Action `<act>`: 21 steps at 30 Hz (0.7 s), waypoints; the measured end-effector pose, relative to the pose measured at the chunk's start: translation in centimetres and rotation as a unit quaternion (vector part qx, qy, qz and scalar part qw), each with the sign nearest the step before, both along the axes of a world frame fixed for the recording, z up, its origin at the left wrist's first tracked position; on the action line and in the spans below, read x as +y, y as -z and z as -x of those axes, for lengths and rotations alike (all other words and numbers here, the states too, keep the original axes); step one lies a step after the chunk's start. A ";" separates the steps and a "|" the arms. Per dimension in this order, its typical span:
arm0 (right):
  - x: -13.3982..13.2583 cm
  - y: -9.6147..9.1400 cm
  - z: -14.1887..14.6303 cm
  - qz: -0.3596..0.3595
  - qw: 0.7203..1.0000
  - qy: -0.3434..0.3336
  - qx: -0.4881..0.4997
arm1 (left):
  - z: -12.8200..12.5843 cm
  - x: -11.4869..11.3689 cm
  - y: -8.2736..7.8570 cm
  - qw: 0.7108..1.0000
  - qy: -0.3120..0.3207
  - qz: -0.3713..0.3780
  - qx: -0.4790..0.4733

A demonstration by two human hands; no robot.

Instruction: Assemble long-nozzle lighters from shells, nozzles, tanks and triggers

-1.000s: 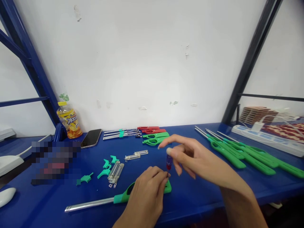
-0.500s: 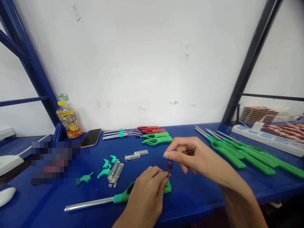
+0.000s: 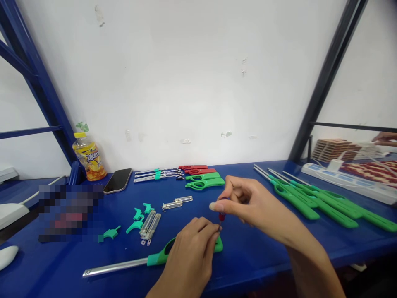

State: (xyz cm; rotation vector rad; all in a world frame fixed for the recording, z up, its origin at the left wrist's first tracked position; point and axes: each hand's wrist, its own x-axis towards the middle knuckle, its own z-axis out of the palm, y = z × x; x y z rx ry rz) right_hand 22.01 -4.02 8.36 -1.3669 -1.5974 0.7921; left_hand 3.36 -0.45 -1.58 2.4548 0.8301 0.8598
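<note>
My left hand (image 3: pixel 192 252) is wrapped over the handle of a green long-necked gas lighter (image 3: pixel 158 259), pressing it to the blue table. The lighter's metal tube points left, and much of its handle is hidden under my fingers. Between thumb and fingers, my right hand (image 3: pixel 251 205) grips a small screwdriver (image 3: pixel 222 216) with a dark red handle. It stands nearly upright, its shaft reaching down to the handle beside my left fingertips; the tip is hidden. Left of my hands lie clear fuel tanks (image 3: pixel 151 225) and teal triggers (image 3: pixel 135 225).
Behind lie red handle shells (image 3: pixel 198 171), green handle shells (image 3: pixel 205 183) and metal tubes (image 3: pixel 158 176). Several green lighters (image 3: pixel 322 198) lie at right, near a power strip (image 3: pixel 350 182). A phone (image 3: pixel 118 181) and bottle (image 3: pixel 89 157) stand back left. Another person's hand (image 3: pixel 386 138) shows far right.
My right thumb and fingers have shifted around the screwdriver handle, the thumb now reaching further left. My left hand and the lighter stay in place. Another person's hand has appeared at far right.
</note>
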 end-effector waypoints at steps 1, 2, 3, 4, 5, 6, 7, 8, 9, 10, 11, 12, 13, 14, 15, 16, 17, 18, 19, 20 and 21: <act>0.0 0.0 0.0 -0.009 1.000 0.007 -0.002 | 0.0 0.0 0.0 1.000 -0.002 0.001 0.000; 0.0 -0.1 -0.1 -0.021 1.000 0.017 0.000 | 0.0 0.0 -0.1 1.000 -0.004 0.002 0.000; -0.1 -0.1 -0.2 -0.036 0.999 0.028 0.006 | 0.0 0.0 -0.1 1.000 -0.005 0.002 0.000; -0.1 -0.1 -0.3 -0.052 0.998 0.041 0.015 | 0.0 -0.1 -0.1 1.000 -0.006 0.002 0.000; -0.1 -0.2 -0.5 -0.068 0.996 0.055 0.023 | 0.0 -0.1 -0.1 1.000 -0.006 0.002 0.001; 0.0 -0.2 -0.7 -0.082 0.994 0.070 0.027 | 0.1 -0.2 -0.1 1.000 -0.008 0.001 0.001; 0.1 -0.2 -1.0 -0.091 0.992 0.083 0.027 | 0.1 -0.2 -0.1 1.000 -0.010 0.001 0.001; 0.2 -0.2 -1.2 -0.094 0.991 0.093 0.022 | 0.1 -0.3 -0.1 1.000 -0.011 0.001 0.002; 0.4 -0.1 -1.5 -0.094 0.990 0.103 0.012 | 0.1 -0.3 -0.1 1.000 -0.013 0.000 0.002; 0.7 0.0 -1.7 -0.093 0.989 0.113 0.000 | 0.1 -0.3 -0.1 1.000 -0.015 0.000 0.002; 1.0 0.1 -1.9 -0.092 0.988 0.122 -0.013 | 0.1 -0.3 -0.1 1.000 -0.018 0.000 0.002; 1.2 0.2 -2.1 -0.091 0.987 0.130 -0.025 | 0.1 -0.4 -0.2 1.000 -0.020 -0.001 0.001; 1.5 0.3 -2.4 -0.092 0.986 0.137 -0.036 | 0.1 -0.4 -0.2 1.000 -0.023 -0.002 0.002; 1.8 0.5 -2.6 -0.093 0.984 0.143 -0.045 | 0.1 -0.4 -0.3 1.000 -0.025 -0.005 0.002; 2.1 0.7 -2.8 -0.093 0.983 0.148 -0.051 | 0.1 -0.4 -0.3 1.000 -0.026 -0.008 0.004; 2.4 0.8 -3.0 -0.094 0.982 0.152 -0.056 | 0.1 -0.4 -0.3 1.000 -0.025 -0.011 0.007; 2.6 1.0 -3.3 -0.095 0.981 0.155 -0.061 | 0.1 -0.5 -0.3 1.000 -0.025 -0.016 0.010; 2.9 1.2 -3.5 -0.096 0.980 0.159 -0.066 | 0.1 -0.5 -0.3 0.999 -0.025 -0.021 0.015; 3.1 1.5 -3.8 -0.097 0.979 0.163 -0.072 | 0.0 -0.6 -0.3 0.999 -0.024 -0.027 0.019; 3.3 1.7 -4.0 -0.097 0.978 0.165 -0.078 | 0.0 -0.6 -0.3 0.999 -0.024 -0.033 0.024; 3.5 1.9 -4.2 -0.095 0.978 0.164 -0.086 | -0.1 -0.6 -0.3 0.998 -0.025 -0.039 0.030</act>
